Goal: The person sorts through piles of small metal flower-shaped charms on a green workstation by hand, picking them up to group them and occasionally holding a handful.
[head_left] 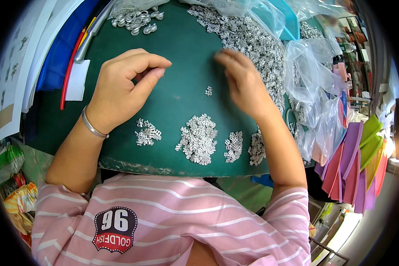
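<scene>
**A:** State the clock reference.

**B:** Use the loose metal piece (209,91) on the green tabletop (179,37) as the centre; 12 o'clock faces the far side. The piece lies in the gap between the two hands, apart from both.

**A:** Report the left hand (122,82).

**B:** Position: 9 o'clock. Setting: narrow, thumb tip brought to the index fingertip, remaining fingers curled. Whether a part sits in the pinch cannot be told. A silver bracelet (91,124) encircles the wrist.

**A:** Report the right hand (244,80).

**B:** Position: 2 o'clock, fingers bent and blurred. Opening and contents cannot be told. It is near the large heap (262,48) of small metal parts, which spreads from 1 to 2 o'clock; contact with the heap cannot be told.

**A:** List the near-side piles.

**B:** A small scattered group (147,134) is at 8 o'clock. The broad pile (197,141) is at 6 o'clock. A compact pile (233,146) is at 5 o'clock; just beside it, the outer pile (256,150) is partly hidden by the right forearm.

**A:** List the surrounding items.

**B:** Larger silver parts (134,21) lie between 10 and 11 o'clock. A red pencil (72,68) is at 9 o'clock, beyond the left hand. A clear plastic bag (310,66) is at 3 o'clock.
</scene>
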A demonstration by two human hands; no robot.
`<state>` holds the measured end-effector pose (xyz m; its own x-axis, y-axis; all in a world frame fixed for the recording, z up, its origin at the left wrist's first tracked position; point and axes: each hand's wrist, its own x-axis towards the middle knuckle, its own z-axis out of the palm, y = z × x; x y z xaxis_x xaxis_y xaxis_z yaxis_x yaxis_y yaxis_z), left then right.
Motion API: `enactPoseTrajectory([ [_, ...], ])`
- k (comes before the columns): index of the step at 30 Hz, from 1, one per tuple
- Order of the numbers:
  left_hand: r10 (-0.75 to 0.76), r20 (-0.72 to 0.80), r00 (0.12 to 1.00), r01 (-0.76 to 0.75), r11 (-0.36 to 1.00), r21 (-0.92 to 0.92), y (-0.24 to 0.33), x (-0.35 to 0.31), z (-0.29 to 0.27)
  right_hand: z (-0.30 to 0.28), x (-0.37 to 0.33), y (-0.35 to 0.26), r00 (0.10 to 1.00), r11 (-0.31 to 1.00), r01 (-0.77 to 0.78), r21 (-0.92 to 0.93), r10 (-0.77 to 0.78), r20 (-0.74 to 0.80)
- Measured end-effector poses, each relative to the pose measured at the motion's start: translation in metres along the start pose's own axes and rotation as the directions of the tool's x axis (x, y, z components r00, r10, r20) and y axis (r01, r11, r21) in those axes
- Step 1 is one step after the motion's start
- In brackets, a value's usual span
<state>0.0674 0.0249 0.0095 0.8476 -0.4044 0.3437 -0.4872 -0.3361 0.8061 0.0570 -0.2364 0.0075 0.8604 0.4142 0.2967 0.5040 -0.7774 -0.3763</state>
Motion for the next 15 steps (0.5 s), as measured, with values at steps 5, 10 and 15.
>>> enactPoseTrajectory([
  [5, -0.005, -0.020, 1.000, 0.004, 0.999, -0.044, -0.003, -0.001, 0.001, 0.001, -0.007, 0.010, 0.990, 0.994, -0.088, 0.066, 0.080, 0.117],
  [10, 0.019, -0.037, 0.999, -0.021, 0.999, -0.039, -0.002, -0.002, 0.002, -0.006, -0.023, 0.005, 0.989, 0.992, -0.121, 0.042, 0.117, 0.089],
  [15, 0.038, -0.025, 0.999, -0.038, 0.999, -0.016, -0.004, -0.002, 0.003, -0.011, -0.038, -0.004, 0.988, 0.998, -0.022, 0.057, 0.013, 0.151],
])
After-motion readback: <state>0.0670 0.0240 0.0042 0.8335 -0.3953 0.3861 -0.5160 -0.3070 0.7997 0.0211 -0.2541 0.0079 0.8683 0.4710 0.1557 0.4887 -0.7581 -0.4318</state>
